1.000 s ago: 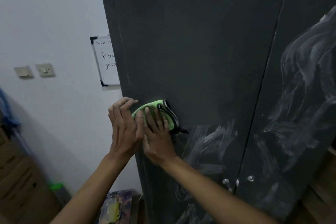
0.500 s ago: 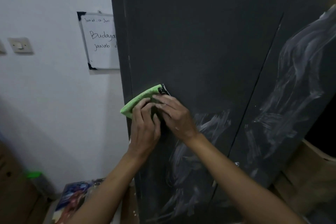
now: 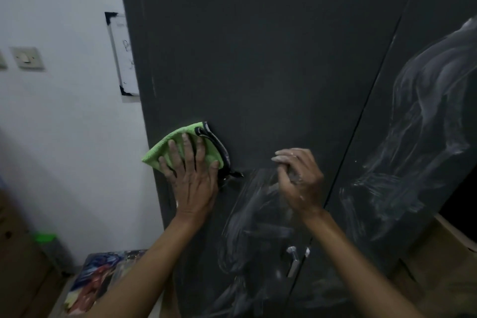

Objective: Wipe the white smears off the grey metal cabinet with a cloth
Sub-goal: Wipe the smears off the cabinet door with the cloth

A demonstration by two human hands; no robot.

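The dark grey metal cabinet (image 3: 271, 54) fills the middle and right of the head view. White smears (image 3: 255, 204) cover the lower part of its left door, and larger smears (image 3: 426, 121) streak the right door. A folded green cloth (image 3: 170, 147) with a black edge lies flat against the left door near its left edge. My left hand (image 3: 192, 175) presses on the cloth with fingers spread. My right hand (image 3: 299, 178) hovers over the lower smears, fingers loosely curled, holding nothing, with white residue on it.
Two metal door handles (image 3: 294, 258) sit low at the seam between the doors. A small whiteboard (image 3: 124, 59) and a light switch (image 3: 27, 58) hang on the white wall at left. Cardboard boxes (image 3: 444, 266) stand at lower right, colourful packaging (image 3: 100, 276) lies on the floor.
My right hand has come off the cloth and moved right, over the smears. My left hand now holds the cloth alone, flattened against the door. The camera view shifted slightly.
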